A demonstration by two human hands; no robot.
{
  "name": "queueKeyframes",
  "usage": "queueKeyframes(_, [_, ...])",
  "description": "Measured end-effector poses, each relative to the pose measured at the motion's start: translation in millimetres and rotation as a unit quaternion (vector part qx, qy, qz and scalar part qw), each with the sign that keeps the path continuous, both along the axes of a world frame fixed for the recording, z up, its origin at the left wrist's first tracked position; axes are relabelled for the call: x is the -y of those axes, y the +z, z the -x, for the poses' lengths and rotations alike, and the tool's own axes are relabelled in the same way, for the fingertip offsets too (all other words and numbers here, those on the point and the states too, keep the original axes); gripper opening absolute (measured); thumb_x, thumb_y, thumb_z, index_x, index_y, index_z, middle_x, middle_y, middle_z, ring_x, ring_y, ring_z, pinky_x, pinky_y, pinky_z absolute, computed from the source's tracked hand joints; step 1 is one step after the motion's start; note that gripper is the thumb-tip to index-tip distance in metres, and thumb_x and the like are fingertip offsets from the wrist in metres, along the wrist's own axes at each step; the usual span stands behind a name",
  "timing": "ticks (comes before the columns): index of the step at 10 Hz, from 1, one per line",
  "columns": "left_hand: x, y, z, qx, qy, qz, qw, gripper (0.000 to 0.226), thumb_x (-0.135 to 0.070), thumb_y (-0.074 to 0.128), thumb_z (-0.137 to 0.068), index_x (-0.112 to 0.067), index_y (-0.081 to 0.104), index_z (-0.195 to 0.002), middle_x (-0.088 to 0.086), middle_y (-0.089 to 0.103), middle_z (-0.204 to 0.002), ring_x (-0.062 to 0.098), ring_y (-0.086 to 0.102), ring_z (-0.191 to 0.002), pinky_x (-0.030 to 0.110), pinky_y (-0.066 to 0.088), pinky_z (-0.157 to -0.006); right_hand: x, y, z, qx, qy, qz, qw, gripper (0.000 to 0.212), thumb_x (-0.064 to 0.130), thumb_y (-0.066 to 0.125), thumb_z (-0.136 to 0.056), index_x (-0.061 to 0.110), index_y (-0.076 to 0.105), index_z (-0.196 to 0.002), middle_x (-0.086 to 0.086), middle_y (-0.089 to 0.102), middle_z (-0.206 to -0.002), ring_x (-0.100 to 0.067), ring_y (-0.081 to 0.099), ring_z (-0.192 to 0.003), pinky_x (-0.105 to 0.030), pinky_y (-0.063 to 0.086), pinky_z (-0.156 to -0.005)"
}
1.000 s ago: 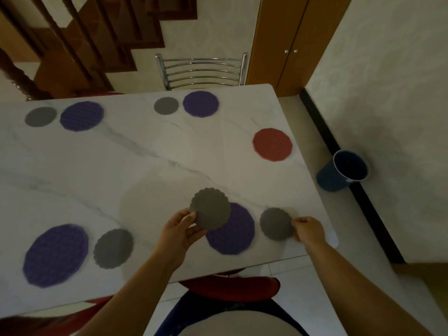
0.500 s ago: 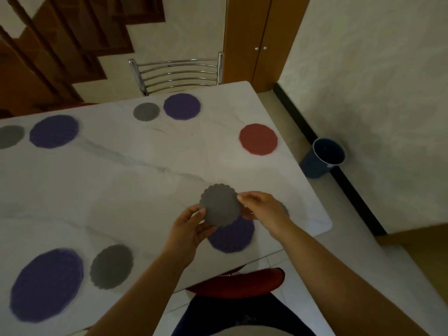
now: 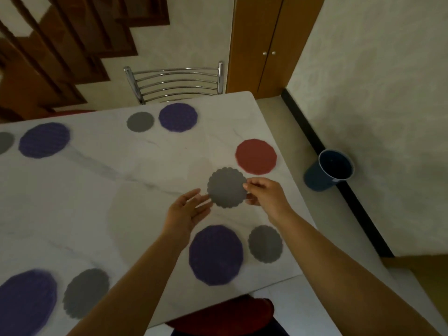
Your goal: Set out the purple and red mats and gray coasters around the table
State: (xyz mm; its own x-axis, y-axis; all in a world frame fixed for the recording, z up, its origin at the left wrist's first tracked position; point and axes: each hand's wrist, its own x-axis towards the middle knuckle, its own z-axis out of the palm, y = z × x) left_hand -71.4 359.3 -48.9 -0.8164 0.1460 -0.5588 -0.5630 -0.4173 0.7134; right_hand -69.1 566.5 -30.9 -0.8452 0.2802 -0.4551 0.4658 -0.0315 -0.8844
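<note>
My right hand pinches the right edge of a gray scalloped coaster, held above the white marble table just below-left of the red mat. My left hand is open beside the coaster's lower left edge, fingers straight. Near the front edge lie a purple mat and a gray coaster. Further purple mats lie at front left, back left and back middle, each with a gray coaster beside it.
A metal-backed chair stands at the table's far side, a red seat below the near edge. A dark blue bin sits on the floor by the right wall. A wooden cabinet and stairs lie beyond.
The gray coaster passed from my left hand to my right, which left the coaster lying on the table. The held coaster moved up and right toward the red mat. My left hand opened.
</note>
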Motion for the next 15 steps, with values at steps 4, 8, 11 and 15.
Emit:
queueKeyframes(4, [-38.3, -31.5, 72.1, 0.014, 0.044, 0.054, 0.997, 0.021, -0.007, 0.046, -0.096, -0.008, 0.063, -0.108, 0.016, 0.071, -0.106, 0.031, 0.07, -0.094, 0.032, 0.06, -0.071, -104.2, -51.0, 162.7, 0.052, -0.132, 0.102, 0.985, 0.021, 0.011, 0.061, -0.089, 0.007, 0.061, -0.109, -0.005, 0.063, -0.078, -0.008, 0.064, -0.055, -0.021, 0.053, -0.05])
queueKeyframes(8, [-43.0, -60.1, 77.6, 0.06, 0.085, 0.045, 0.994, 0.026, -0.013, 0.036, -0.1, -0.009, 0.06, -0.109, 0.017, 0.065, -0.111, 0.031, 0.063, -0.101, 0.032, 0.057, -0.077, -118.8, -103.8, 253.9, 0.044, -0.176, 0.059, 0.982, 0.009, 0.003, 0.061, -0.086, 0.006, 0.06, -0.078, -0.008, 0.057, -0.066, -0.009, 0.053, -0.037, -0.017, 0.045, -0.036])
queueKeyframes(11, [-36.7, -65.9, 72.6, 0.079, 0.087, 0.024, 0.993, 0.028, -0.017, 0.035, -0.101, -0.011, 0.06, -0.111, 0.012, 0.068, -0.109, 0.025, 0.068, -0.094, 0.03, 0.06, -0.073, -127.6, -104.4, 255.3, 0.061, -0.112, -0.103, 0.986, 0.017, -0.001, 0.058, -0.081, 0.012, 0.067, -0.088, 0.002, 0.058, -0.046, -0.009, 0.052, -0.041, -0.02, 0.045, -0.047])
queueKeyframes(15, [1.1, -46.6, 37.3, 0.085, 0.079, -0.043, 0.992, 0.028, -0.019, 0.036, -0.1, -0.013, 0.062, -0.108, 0.008, 0.072, -0.103, 0.022, 0.072, -0.086, 0.031, 0.059, -0.073, -34.6, -72.7, 119.8, 0.028, -0.042, -0.1, 0.994, 0.022, 0.011, 0.058, -0.087, 0.007, 0.064, -0.108, -0.011, 0.063, -0.096, -0.02, 0.058, -0.087, -0.038, 0.05, -0.088])
